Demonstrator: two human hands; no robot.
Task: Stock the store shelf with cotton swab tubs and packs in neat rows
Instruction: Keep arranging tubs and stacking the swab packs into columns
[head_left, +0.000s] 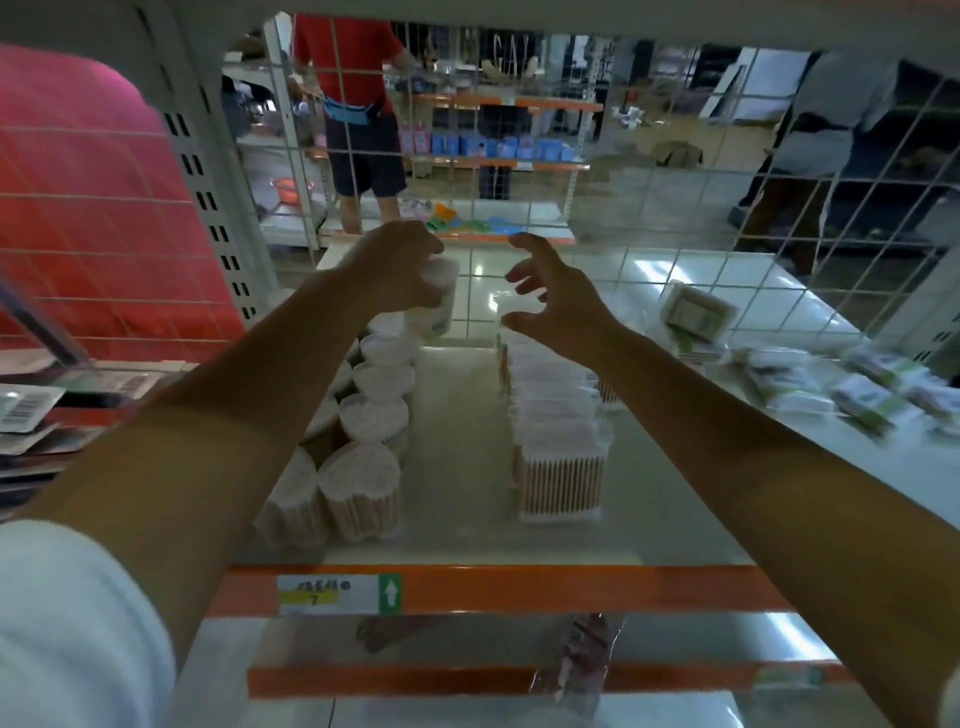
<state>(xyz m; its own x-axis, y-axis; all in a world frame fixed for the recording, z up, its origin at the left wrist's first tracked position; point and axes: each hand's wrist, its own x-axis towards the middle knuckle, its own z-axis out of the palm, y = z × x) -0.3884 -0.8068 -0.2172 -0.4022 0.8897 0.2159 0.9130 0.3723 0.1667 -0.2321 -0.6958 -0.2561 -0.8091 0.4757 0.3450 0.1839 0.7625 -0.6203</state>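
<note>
At centre frame, on the grey shelf (457, 467), my left hand (400, 270) curls round a clear round tub (436, 299) of white-tipped swabs behind five tubs (376, 415) in a row; my right hand (558, 304) hovers, fingers spread, over the stacked square packs (558, 431), too overlapped to count.

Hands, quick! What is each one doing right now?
Left hand: holding a round cotton swab tub at the back of the tub row.
Right hand: open, fingers spread, holding nothing, above the row of rectangular swab packs.
</note>
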